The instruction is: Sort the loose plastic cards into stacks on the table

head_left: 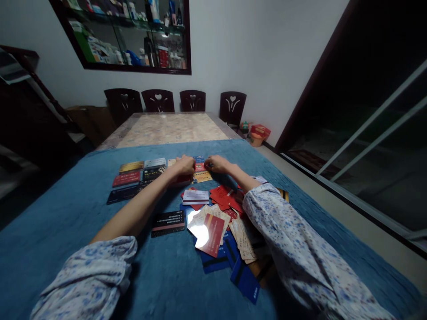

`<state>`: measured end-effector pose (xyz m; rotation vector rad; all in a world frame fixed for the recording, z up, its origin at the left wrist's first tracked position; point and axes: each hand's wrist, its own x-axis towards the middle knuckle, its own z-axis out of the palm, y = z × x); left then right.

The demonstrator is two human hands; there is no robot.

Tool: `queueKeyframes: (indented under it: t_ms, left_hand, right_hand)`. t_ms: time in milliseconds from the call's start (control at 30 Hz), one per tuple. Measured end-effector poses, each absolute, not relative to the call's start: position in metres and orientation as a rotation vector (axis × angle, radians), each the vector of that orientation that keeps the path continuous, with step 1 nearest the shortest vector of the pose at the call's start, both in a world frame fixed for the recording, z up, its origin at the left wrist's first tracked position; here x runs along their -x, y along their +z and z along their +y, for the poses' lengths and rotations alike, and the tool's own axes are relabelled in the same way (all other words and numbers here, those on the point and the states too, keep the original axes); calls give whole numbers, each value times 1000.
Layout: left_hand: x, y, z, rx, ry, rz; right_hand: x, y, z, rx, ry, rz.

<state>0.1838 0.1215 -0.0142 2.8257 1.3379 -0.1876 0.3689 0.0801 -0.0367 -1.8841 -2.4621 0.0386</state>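
Note:
At the far side of the laid-out cards, my left hand [185,165] and my right hand [215,163] face each other with curled fingers. Between them is a small red card [199,167], pinched at its two sides. It lies over or just above a yellow card [202,177], with a blue card [199,159] behind. Left of my hands, rows of cards include a gold card [131,166], a red card [126,178] and a dark blue card [123,194]. My left hand and forearm partly hide the neighbouring cards.
Nearer me lies a loose heap with a maroon card [213,231], a striped white card [195,197] and blue cards [245,280]. A black card [168,222] lies left of it. My right sleeve overhangs the heap. A blue cloth [76,213] covers the near table; chairs [159,101] stand beyond.

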Motion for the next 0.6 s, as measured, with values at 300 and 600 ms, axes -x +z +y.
queueKeyframes:
  t_ms: [300, 600]
  left_hand:
    - [-186, -18, 117, -2824, -147, 1352]
    - [-179, -11, 108, -2842, -111, 1352]
  right_hand:
    - [-369, -35, 77, 1900, 62, -2482]
    - [-373, -25, 62, 1950, 131, -2407]
